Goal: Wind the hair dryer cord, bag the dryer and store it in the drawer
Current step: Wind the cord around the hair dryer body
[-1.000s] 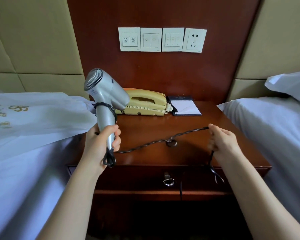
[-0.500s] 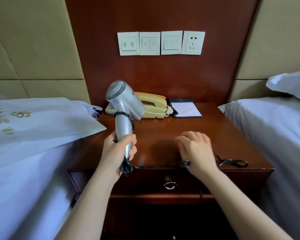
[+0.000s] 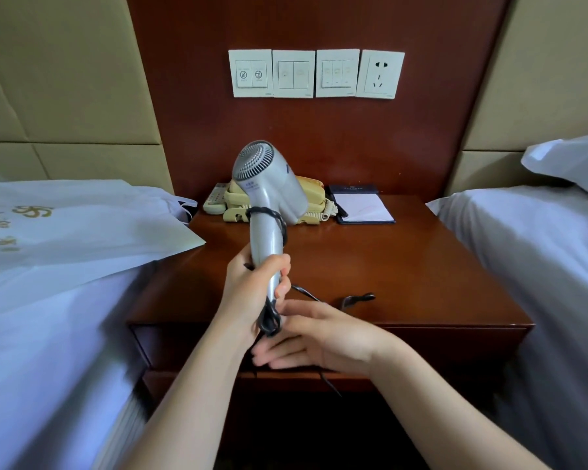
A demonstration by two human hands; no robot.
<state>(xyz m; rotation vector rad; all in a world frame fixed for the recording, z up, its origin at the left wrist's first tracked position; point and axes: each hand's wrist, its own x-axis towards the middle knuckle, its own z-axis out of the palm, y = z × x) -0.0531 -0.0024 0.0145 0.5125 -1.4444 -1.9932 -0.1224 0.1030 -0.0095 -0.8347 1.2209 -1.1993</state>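
Note:
My left hand (image 3: 252,293) grips the handle of the silver hair dryer (image 3: 269,195) and holds it upright over the wooden nightstand (image 3: 421,266). One turn of the black cord (image 3: 270,320) circles the top of the handle, and a bunch hangs at its base. My right hand (image 3: 323,337) reaches left under that base, its fingers blurred; it holds the cord, which trails out below the palm. A loose stretch lies on the nightstand top. The white bag (image 3: 82,225) with gold print lies on the left bed. The drawer front (image 3: 184,347) is closed; my hands hide its handle.
A yellow telephone (image 3: 314,195), a remote (image 3: 214,201) and a notepad (image 3: 364,206) sit at the back of the nightstand. Switches and a socket (image 3: 381,74) are on the wall panel. White beds flank both sides, with a pillow (image 3: 574,161) on the right.
The dryer has shifted right toward the middle. My right hand has swept left with the cord, from the nightstand's right side to under the handle's base.

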